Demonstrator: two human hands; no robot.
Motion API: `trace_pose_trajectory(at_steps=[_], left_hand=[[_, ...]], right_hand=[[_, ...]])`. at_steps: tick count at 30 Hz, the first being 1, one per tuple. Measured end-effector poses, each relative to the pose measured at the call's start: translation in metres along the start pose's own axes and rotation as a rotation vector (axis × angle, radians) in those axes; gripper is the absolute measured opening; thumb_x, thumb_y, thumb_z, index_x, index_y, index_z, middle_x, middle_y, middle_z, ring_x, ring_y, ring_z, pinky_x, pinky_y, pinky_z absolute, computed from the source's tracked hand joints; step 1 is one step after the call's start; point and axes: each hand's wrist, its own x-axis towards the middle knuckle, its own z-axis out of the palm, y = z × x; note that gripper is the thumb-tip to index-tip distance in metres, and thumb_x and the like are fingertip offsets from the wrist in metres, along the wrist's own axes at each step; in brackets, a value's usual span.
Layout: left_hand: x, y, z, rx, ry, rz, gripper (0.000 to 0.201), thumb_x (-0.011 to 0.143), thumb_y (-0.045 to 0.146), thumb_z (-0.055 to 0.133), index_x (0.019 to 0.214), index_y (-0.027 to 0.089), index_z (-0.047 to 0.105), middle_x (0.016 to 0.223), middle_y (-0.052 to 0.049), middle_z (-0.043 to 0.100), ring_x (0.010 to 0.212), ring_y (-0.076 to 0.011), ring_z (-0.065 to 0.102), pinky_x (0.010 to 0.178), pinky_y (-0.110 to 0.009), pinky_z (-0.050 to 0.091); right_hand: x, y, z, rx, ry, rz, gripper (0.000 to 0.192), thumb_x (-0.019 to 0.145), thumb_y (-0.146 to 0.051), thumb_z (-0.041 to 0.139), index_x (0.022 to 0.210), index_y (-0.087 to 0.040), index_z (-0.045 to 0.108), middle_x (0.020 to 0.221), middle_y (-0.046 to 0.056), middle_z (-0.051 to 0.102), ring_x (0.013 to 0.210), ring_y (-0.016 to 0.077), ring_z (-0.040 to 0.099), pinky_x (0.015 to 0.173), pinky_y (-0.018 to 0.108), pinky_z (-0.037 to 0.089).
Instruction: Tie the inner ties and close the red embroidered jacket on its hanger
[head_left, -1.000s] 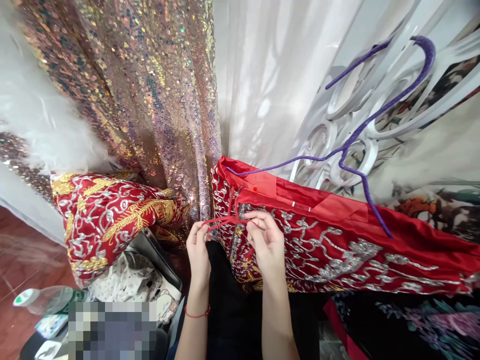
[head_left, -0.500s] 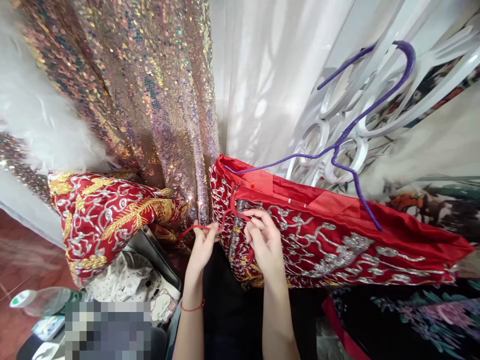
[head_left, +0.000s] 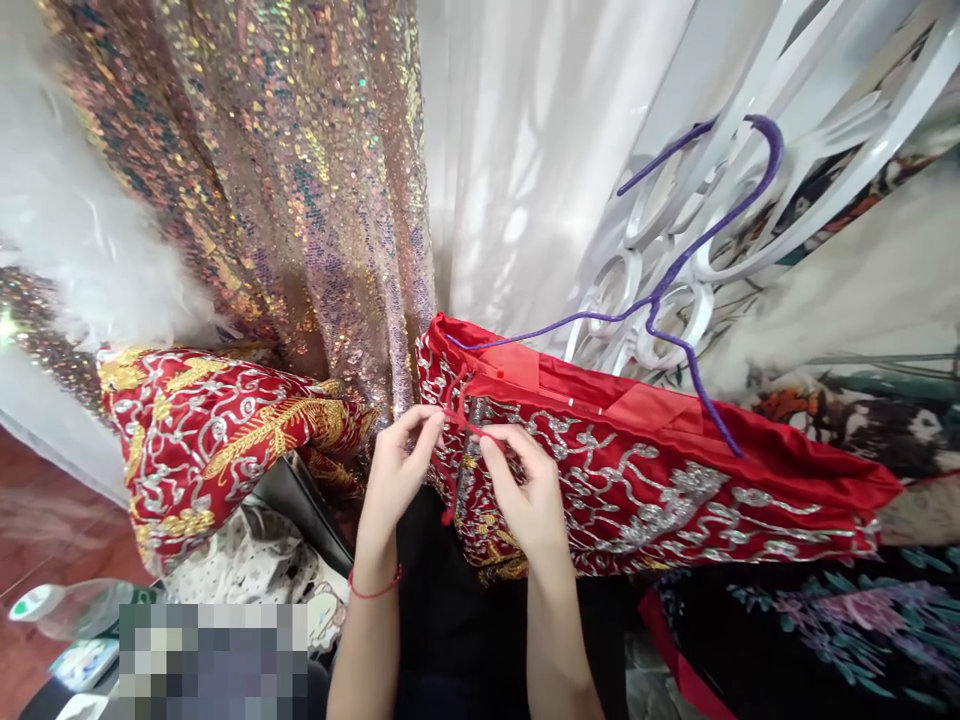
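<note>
Your left hand [head_left: 396,462] and right hand [head_left: 525,490] meet at the near end of the red embroidered garment [head_left: 645,490], and both pinch the thin red cord [head_left: 457,425] sewn at its edge. Your left thumb and forefinger close narrowly on one strand, your right fingertips grip the other just beside it, and a loose tail of cord hangs down between your wrists. The garment is bright red satin covered with silver scrollwork and touches of gold thread; its plain red lining shows along the upper fold. It lies stretched from your hands away to the right, with a purple hanger [head_left: 675,290] resting on its top edge. A second red piece with gold and silver embroidery [head_left: 217,440] sits bunched to your left, well apart from the cord, below a sequined curtain [head_left: 262,170]
</note>
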Motion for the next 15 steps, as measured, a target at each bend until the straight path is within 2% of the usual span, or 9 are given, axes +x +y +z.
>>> trace_pose_trajectory(at_steps=[3, 8, 10, 13, 15], left_hand=[[0.014, 0.002, -0.006, 0.010, 0.170, 0.038, 0.026, 0.097, 0.040, 0.054, 0.088, 0.018, 0.065, 0.068, 0.003, 0.058, 0.064, -0.0104, 0.054, 0.065, -0.023, 0.042], [0.049, 0.002, -0.012, 0.140, 0.396, 0.060, 0.024, 0.097, 0.038, 0.053, 0.088, 0.019, 0.064, 0.071, 0.001, 0.061, 0.063, -0.0111, 0.055, 0.064, -0.024, 0.041], [0.058, 0.002, -0.012, 0.166, 0.386, 0.056, 0.023, 0.097, 0.038, 0.053, 0.088, 0.019, 0.064, 0.074, 0.000, 0.064, 0.065, -0.0120, 0.057, 0.065, -0.024, 0.043], [0.061, 0.005, -0.009, 0.123, 0.221, 0.132, 0.021, 0.097, 0.035, 0.050, 0.093, 0.019, 0.064, 0.088, -0.003, 0.071, 0.081, -0.0148, 0.065, 0.077, -0.027, 0.048], [0.059, 0.009, -0.005, 0.120, 0.144, 0.199, 0.019, 0.097, 0.033, 0.050, 0.099, 0.020, 0.063, 0.097, -0.005, 0.072, 0.090, -0.0166, 0.067, 0.084, -0.029, 0.048]], right_hand=[[0.000, -0.003, -0.008, 0.067, 0.149, -0.003, 0.014, 0.095, -0.031, 0.059, 0.091, -0.021, 0.069, 0.088, 0.003, 0.070, 0.084, 0.0178, 0.065, 0.081, 0.032, 0.050], [-0.003, -0.018, -0.018, 0.205, 0.573, -0.159, 0.016, 0.095, -0.028, 0.058, 0.083, -0.022, 0.067, 0.080, 0.000, 0.065, 0.078, 0.0159, 0.063, 0.075, 0.030, 0.050], [-0.003, -0.021, -0.021, 0.136, 0.533, -0.138, 0.021, 0.096, -0.028, 0.056, 0.080, -0.021, 0.066, 0.079, 0.001, 0.066, 0.079, 0.0163, 0.064, 0.077, 0.030, 0.051], [0.003, -0.021, -0.019, 0.011, 0.229, -0.010, 0.023, 0.097, -0.033, 0.054, 0.087, -0.021, 0.069, 0.088, 0.004, 0.073, 0.085, 0.0184, 0.068, 0.082, 0.033, 0.053], [0.011, -0.019, -0.011, -0.050, 0.103, 0.017, 0.022, 0.097, -0.036, 0.053, 0.096, -0.020, 0.069, 0.098, 0.007, 0.075, 0.091, 0.0200, 0.070, 0.084, 0.034, 0.054]])
